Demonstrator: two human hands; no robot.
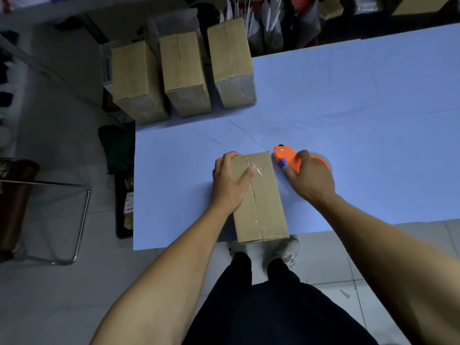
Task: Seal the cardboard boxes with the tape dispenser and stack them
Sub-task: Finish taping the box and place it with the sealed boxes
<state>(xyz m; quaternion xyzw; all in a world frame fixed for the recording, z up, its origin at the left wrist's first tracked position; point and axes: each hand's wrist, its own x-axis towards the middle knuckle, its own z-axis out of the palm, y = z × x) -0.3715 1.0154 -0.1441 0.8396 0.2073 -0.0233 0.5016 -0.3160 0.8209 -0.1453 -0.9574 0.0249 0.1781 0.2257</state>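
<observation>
A brown cardboard box (pixel 263 207) lies lengthwise near the front edge of the light blue table (pixel 361 115), with clear tape shining along its centre seam. My left hand (pixel 230 181) rests on the box's far left corner, fingers curled over the far edge and thumb laid across the seam. Just right of the box, my right hand (pixel 311 179) grips the orange tape dispenser (pixel 286 156), whose blue part shows under my fingers. The dispenser sits low on the table, apart from the box.
Three more cardboard boxes (pixel 185 73) stand side by side at the table's far left corner. A metal-framed stool (pixel 74 220) stands on the tiled floor to the left. Bags and cluttered shelves line the back. My legs and shoes show below the table edge.
</observation>
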